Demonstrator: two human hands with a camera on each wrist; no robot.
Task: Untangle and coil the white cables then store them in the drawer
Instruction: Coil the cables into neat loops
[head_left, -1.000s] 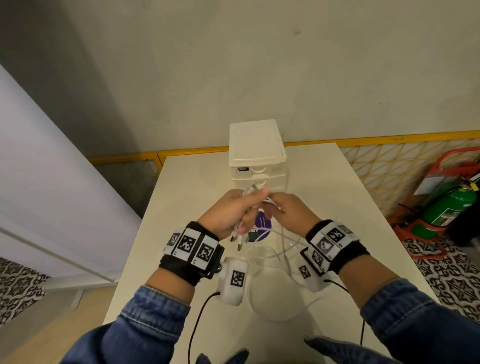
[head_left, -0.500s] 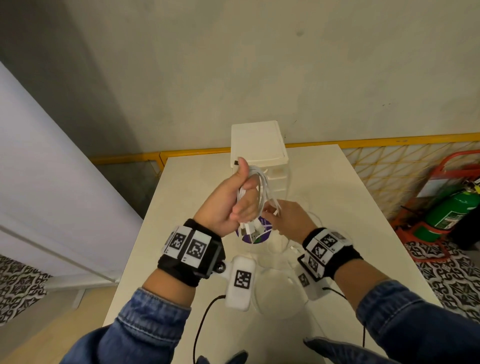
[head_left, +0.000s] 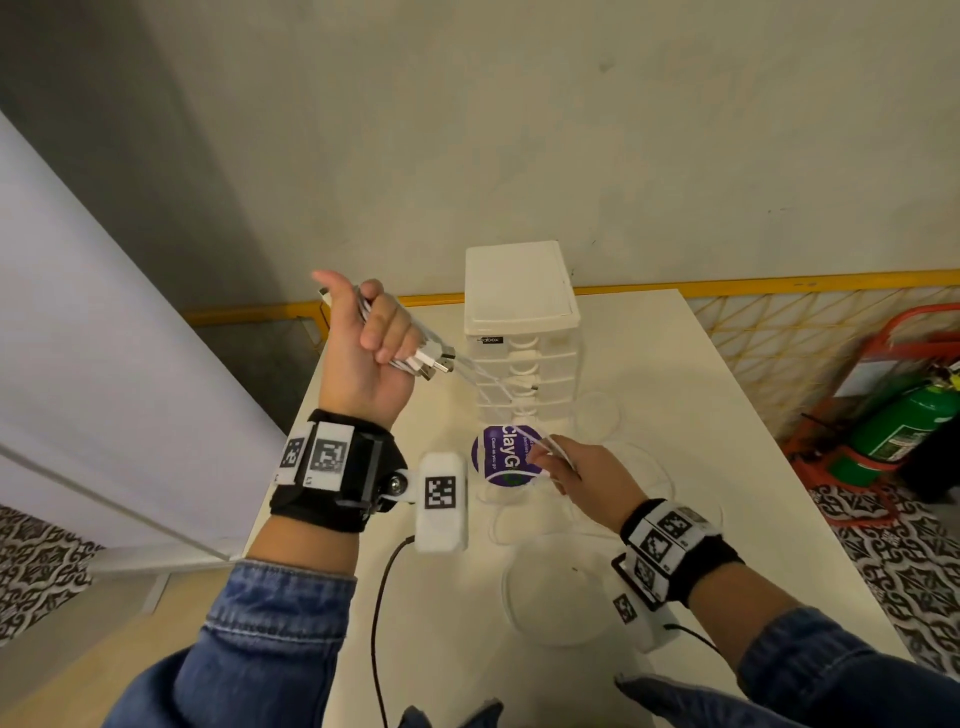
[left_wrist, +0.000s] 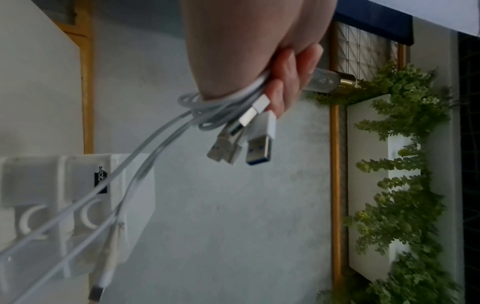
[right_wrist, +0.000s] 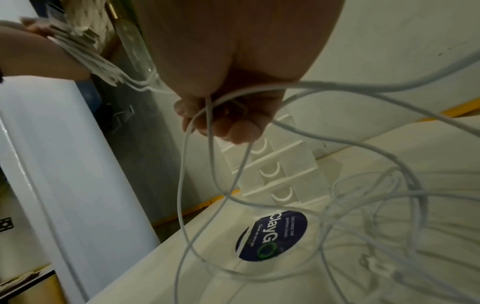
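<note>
My left hand (head_left: 376, 332) is raised high at the table's left side and grips a bunch of white cables (head_left: 415, 348) (left_wrist: 221, 109), their USB plugs (left_wrist: 257, 142) sticking out of the fist. The strands run down to the right to my right hand (head_left: 563, 460), which pinches them low over the table. In the right wrist view the right hand (right_wrist: 223, 121) has cable strands (right_wrist: 207, 131) running through its curled fingers, with loose tangled loops (right_wrist: 363, 216) lying on the table beyond. The white drawer unit (head_left: 519, 332) (left_wrist: 78, 195) stands at the back of the table, its drawers closed.
A round purple "ClayGo" sticker (head_left: 506, 457) (right_wrist: 272, 236) lies on the white table (head_left: 701, 374) in front of the drawers. A clear round lid (head_left: 561, 587) lies near the front. A green fire extinguisher (head_left: 904, 431) stands on the floor at right.
My left hand has risen up and to the left with the cable bunch, pulling the strands taut. The right hand has dropped lower and stays pinched on the strands.
</note>
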